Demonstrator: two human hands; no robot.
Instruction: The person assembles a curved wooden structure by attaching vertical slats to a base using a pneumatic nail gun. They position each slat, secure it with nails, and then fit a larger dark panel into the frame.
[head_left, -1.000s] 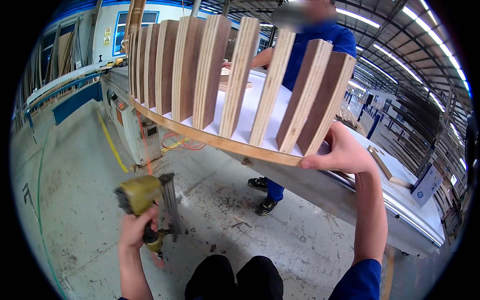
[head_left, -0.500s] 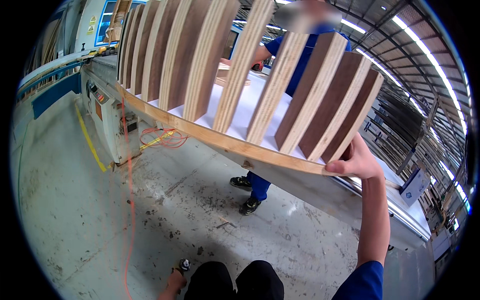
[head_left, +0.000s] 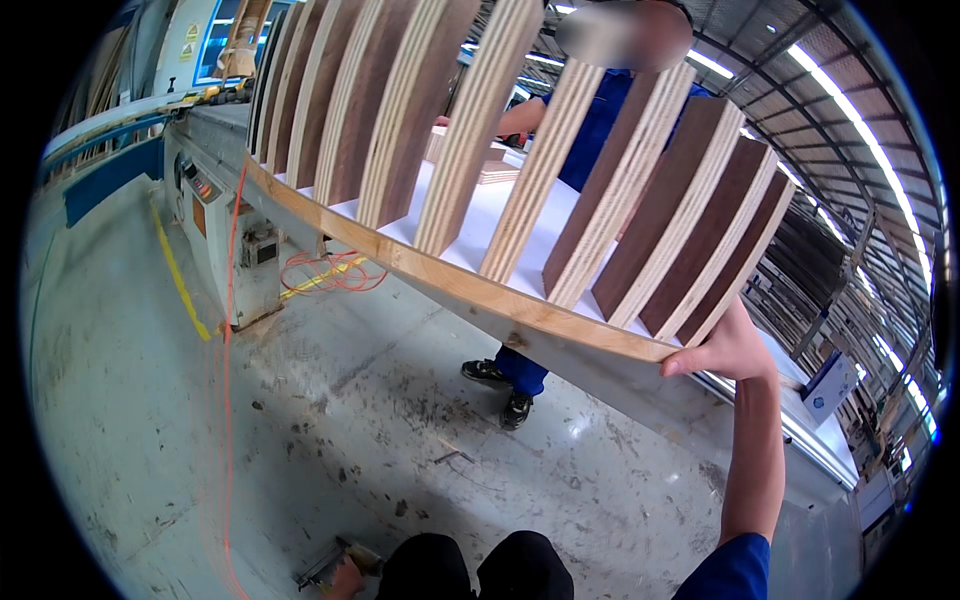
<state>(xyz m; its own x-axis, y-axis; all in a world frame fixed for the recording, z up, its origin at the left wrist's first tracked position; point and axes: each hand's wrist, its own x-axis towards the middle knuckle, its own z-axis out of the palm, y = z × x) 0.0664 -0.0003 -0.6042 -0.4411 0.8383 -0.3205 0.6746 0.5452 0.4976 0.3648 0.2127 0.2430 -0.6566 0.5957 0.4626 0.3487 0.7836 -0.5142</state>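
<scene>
Around the curved board's [head_left: 530,306] end, right fingers [head_left: 695,359] close.

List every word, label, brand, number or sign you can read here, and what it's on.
None can be read clearly.
Yellow-and-white wall signs: too small.
Blue mark on the box: too small.
Machine control panel: any labels are too small.

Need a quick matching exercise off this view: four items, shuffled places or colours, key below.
1. right hand
2. left hand
3. wooden slats
4. floor stripe

A. yellow
B. at the picture's lower edge
C. standing in a row
D. at the right end of the curved strip

Pairs: 1-D, 2-B, 3-C, 4-A
</scene>
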